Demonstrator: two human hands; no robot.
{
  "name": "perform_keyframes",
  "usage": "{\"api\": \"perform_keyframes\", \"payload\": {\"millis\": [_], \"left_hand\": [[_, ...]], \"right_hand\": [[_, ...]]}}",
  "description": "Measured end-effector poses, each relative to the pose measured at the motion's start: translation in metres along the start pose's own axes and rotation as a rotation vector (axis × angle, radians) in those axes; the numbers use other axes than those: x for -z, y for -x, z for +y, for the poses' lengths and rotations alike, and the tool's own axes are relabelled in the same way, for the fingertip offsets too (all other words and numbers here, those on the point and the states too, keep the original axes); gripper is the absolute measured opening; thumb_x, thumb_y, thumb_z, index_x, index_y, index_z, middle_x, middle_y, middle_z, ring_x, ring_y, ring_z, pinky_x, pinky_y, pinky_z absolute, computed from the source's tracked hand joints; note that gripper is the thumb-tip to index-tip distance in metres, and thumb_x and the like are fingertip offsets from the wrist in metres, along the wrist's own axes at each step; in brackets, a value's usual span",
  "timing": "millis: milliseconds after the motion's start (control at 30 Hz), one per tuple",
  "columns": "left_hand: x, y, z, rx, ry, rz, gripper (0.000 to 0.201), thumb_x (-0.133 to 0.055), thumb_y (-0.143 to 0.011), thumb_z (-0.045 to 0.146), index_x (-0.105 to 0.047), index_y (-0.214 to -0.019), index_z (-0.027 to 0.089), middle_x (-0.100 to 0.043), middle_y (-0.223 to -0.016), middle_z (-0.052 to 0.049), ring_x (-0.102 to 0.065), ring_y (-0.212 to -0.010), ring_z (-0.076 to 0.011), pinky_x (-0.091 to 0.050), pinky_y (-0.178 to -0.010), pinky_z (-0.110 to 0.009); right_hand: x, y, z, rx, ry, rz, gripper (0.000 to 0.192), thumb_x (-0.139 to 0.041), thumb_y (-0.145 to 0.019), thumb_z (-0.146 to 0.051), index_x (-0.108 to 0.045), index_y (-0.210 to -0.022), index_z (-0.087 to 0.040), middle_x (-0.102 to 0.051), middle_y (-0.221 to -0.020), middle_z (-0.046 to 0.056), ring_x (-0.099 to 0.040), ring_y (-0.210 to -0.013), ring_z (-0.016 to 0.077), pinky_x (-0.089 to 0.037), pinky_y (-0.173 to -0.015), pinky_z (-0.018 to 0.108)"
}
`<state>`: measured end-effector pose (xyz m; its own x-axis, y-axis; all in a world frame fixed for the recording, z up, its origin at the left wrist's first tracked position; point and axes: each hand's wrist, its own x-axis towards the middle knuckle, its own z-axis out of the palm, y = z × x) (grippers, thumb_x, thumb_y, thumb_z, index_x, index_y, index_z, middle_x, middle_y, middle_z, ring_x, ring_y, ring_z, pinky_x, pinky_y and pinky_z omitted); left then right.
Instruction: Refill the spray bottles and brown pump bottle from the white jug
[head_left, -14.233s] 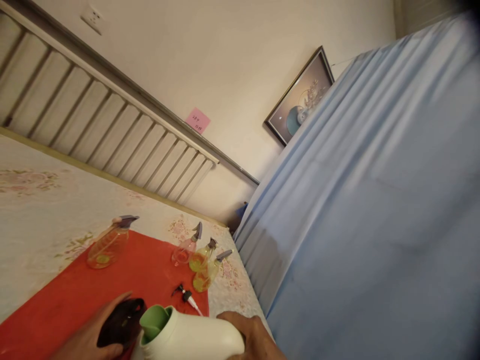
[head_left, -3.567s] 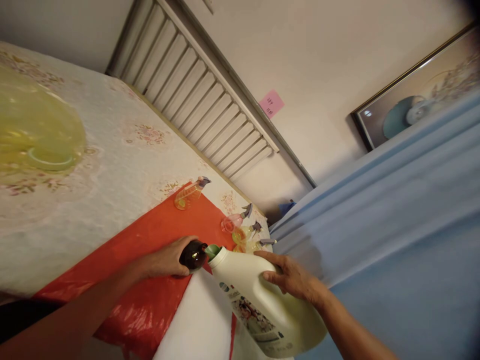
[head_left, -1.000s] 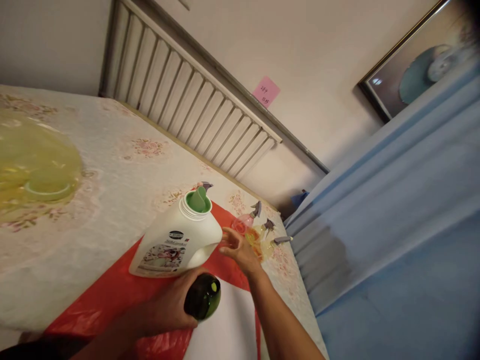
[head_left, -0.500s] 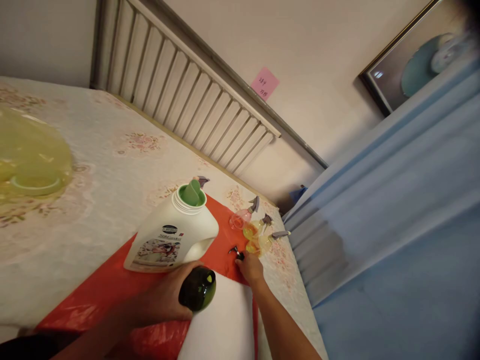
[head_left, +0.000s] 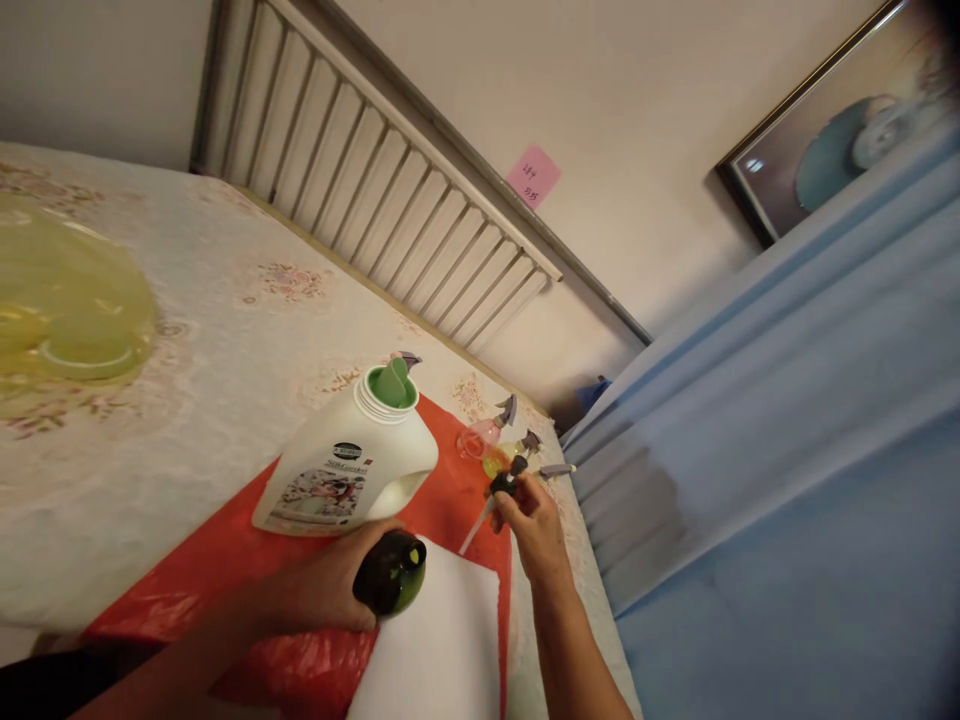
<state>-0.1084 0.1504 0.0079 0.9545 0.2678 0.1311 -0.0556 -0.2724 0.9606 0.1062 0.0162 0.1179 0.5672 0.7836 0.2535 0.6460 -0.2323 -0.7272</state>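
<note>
My left hand (head_left: 341, 580) is wrapped round a dark green bottle (head_left: 388, 580) whose uncapped neck points up and to the right. Between the fingers of my right hand (head_left: 534, 520) is a black pump head (head_left: 505, 478), its pale dip tube (head_left: 477, 526) slanting down to the left, apart from the bottle. Just beyond my left hand stands a large white jug (head_left: 352, 450) with a printed label and a green pouring spout (head_left: 391, 383). Under the bottle lies a white sheet (head_left: 439, 640), on top of a red plastic sheet (head_left: 161, 590).
Several small spray bottles, among them a pink one (head_left: 478, 437), stand beyond my right hand. A clear yellow basin (head_left: 82, 290) sits on the flowered tablecloth (head_left: 225, 400) at left. A radiator (head_left: 360, 170) runs along the wall, and a blue curtain (head_left: 750, 440) hangs at right.
My right hand has lifted and turned the pump head, so its dip tube now shows pointing down left. My left hand still grips the bottle, nearly unmoved.
</note>
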Motion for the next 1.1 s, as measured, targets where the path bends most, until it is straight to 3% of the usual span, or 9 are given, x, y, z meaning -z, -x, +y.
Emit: {"api": "perform_keyframes", "payload": {"millis": [100,233,467,733,900,1100], "left_hand": [[0.001,0.002,-0.002,-0.003,0.079,-0.027,0.075,-0.069,-0.056,0.011,-0.048,-0.126,0.028,-0.062,-0.126,0.001,-0.055,-0.121,-0.0277,-0.044,-0.103,-0.035],[0.002,0.003,-0.004,-0.013,0.1,-0.027,0.077,-0.069,-0.055,0.009,-0.046,-0.127,0.027,-0.06,-0.128,0.001,-0.054,-0.123,-0.0281,-0.043,-0.104,-0.036],[0.002,0.0,-0.009,-0.025,0.097,-0.048,0.074,-0.072,-0.052,0.011,-0.05,-0.12,0.027,-0.063,-0.117,0.002,-0.059,-0.112,-0.0285,-0.048,-0.093,-0.034],[-0.002,-0.001,-0.025,-0.028,0.061,-0.024,0.083,-0.077,-0.051,0.014,-0.046,-0.128,0.027,-0.06,-0.126,-0.002,-0.055,-0.118,-0.0302,-0.047,-0.096,-0.035],[-0.002,-0.002,-0.028,-0.06,0.039,-0.027,0.079,-0.075,-0.052,0.016,-0.048,-0.125,0.028,-0.061,-0.122,-0.002,-0.058,-0.113,-0.0295,-0.049,-0.092,-0.035],[0.001,0.0,-0.023,-0.038,0.031,-0.028,0.078,-0.075,-0.052,0.015,-0.048,-0.125,0.027,-0.06,-0.122,-0.001,-0.057,-0.114,-0.0293,-0.048,-0.094,-0.036]], "right_hand": [[0.001,0.02,-0.034,0.067,-0.395,0.019,0.028,-0.066,-0.082,-0.031,-0.058,-0.107,-0.021,-0.07,-0.085,0.001,-0.061,-0.052,0.0121,-0.052,-0.052,0.026],[-0.01,0.037,-0.056,0.111,-0.534,0.109,0.03,-0.069,-0.081,-0.024,-0.06,-0.109,-0.021,-0.072,-0.085,0.002,-0.063,-0.055,0.0125,-0.053,-0.054,0.027],[-0.047,0.055,-0.045,-0.016,-0.446,0.053,0.028,-0.068,-0.078,-0.022,-0.062,-0.105,-0.02,-0.071,-0.084,0.002,-0.065,-0.06,0.0157,-0.055,-0.061,0.031],[-0.077,0.075,-0.014,-0.057,-0.26,-0.021,0.018,-0.07,-0.071,-0.021,-0.07,-0.09,-0.022,-0.07,-0.089,0.001,-0.062,-0.083,0.0194,-0.049,-0.075,0.028],[-0.086,0.076,-0.007,-0.073,-0.26,-0.019,0.024,-0.069,-0.07,-0.023,-0.07,-0.094,-0.021,-0.07,-0.089,0.001,-0.061,-0.08,0.0201,-0.048,-0.074,0.029],[-0.09,0.069,-0.01,-0.123,-0.128,0.017,0.018,-0.073,-0.062,-0.017,-0.065,-0.078,-0.02,-0.062,-0.072,-0.003,-0.055,-0.068,0.0176,-0.046,-0.065,0.027]]}}
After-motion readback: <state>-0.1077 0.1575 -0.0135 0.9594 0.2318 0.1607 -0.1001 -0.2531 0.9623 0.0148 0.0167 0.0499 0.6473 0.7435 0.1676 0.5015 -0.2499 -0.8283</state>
